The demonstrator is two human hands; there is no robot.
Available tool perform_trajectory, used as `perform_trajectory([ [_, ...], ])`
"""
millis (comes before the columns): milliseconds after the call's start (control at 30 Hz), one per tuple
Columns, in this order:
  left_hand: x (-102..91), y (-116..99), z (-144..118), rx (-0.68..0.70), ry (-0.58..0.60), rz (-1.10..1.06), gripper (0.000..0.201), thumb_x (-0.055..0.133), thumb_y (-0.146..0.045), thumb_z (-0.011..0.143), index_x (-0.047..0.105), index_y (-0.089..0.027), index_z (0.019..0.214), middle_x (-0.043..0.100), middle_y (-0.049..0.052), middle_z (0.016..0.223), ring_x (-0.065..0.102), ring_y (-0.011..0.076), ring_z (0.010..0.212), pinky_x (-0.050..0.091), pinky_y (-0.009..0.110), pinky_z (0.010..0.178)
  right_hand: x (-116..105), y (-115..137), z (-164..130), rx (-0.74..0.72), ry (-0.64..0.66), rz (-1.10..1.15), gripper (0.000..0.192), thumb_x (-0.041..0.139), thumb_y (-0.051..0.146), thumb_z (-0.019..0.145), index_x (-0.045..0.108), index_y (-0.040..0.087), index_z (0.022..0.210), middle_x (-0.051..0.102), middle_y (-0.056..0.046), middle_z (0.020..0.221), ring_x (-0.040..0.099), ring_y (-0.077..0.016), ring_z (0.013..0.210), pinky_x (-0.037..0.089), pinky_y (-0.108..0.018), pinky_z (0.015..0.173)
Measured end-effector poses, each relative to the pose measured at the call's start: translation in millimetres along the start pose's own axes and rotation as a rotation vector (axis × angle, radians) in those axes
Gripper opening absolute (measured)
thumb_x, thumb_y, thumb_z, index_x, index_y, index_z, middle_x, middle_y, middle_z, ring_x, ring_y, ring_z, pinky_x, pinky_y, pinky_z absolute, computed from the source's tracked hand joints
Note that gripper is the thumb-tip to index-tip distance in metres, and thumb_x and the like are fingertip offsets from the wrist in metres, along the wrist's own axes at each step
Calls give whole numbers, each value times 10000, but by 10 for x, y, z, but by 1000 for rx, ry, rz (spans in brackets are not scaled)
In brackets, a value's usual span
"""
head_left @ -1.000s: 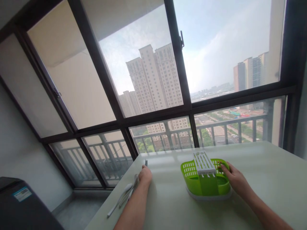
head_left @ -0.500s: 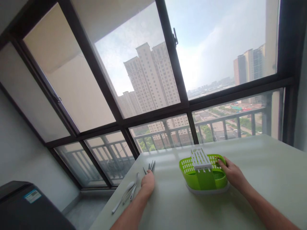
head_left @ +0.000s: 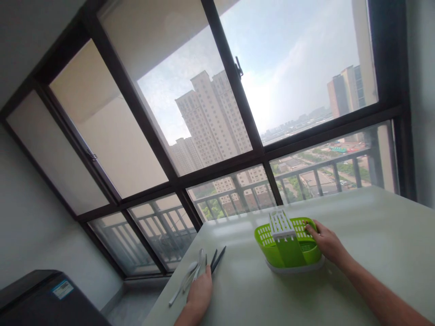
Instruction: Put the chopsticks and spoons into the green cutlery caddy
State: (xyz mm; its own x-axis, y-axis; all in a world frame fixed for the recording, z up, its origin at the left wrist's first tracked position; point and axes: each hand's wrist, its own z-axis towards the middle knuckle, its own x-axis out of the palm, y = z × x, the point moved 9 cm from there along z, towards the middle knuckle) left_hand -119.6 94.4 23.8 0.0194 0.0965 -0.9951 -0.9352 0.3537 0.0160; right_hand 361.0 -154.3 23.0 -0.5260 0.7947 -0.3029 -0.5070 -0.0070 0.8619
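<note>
- Head view, single camera, tilted; most of the frame is window (head_left: 217, 113) with dark frames, tower blocks and hazy sky outside.
- Pale table (head_left: 374, 253) fills the lower right, its far edge running along the window.
- Green cutlery basket (head_left: 288, 246) stands on the table right of centre, on a pale base tray, perforated walls, upright.
- White slotted insert (head_left: 280, 224) sits on top of the basket's middle, raised above the rim.
- Right hand (head_left: 326, 242) rests on the basket's right rim; fingers curled over the edge and touching it, a light hold, not a full clench. Forearm runs off to the lower right corner.
- Left hand (head_left: 200, 292) lies low at the table's near left edge, back of hand up, fingers loosely bent over the cutlery. Whether it is gripping any piece: cannot tell, fingertips hidden.
- Dark chopsticks (head_left: 217, 259) stick out just beyond the left fingertips, pointing up and right, lying on the table.
- White spoons (head_left: 186, 280), handles trailing down-left, lie just beside the left hand near the table edge.
- Cutlery and basket are well apart.
- Black box with a label (head_left: 50, 299) sits lower left, on the floor side below the table.
</note>
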Motion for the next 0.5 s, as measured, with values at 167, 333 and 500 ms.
perform_trajectory([
  [167, -63, 247, -141, -28, -26, 120, 497, 461, -224, 922, 578, -165, 1401, 733, 198, 1126, 731, 344, 997, 547, 422, 839, 25, -8, -1, -1, 9, 1, 466, 484, 592, 905, 710, 246, 1119, 767, -63, 1075, 700, -287, 984, 518, -326, 789],
  [333, -74, 361, -257, -59, -73, 186, 403, 481, -329, 944, 634, -188, 1289, 651, 161, 1264, 696, 299, 1064, 528, 372, 865, 23, 14, -14, 2, 13, -12, 475, 474, 599, 918, 693, 244, 1146, 762, -63, 1095, 698, -284, 981, 511, -328, 790],
  [500, -153, 254, -384, -86, -67, 199, 424, 515, -347, 913, 651, -170, 1274, 648, 171, 1265, 650, 340, 1143, 491, 418, 947, 12, 52, -21, -12, 21, -17, 481, 449, 604, 932, 691, 246, 1145, 767, -62, 1053, 698, -282, 952, 512, -332, 777],
])
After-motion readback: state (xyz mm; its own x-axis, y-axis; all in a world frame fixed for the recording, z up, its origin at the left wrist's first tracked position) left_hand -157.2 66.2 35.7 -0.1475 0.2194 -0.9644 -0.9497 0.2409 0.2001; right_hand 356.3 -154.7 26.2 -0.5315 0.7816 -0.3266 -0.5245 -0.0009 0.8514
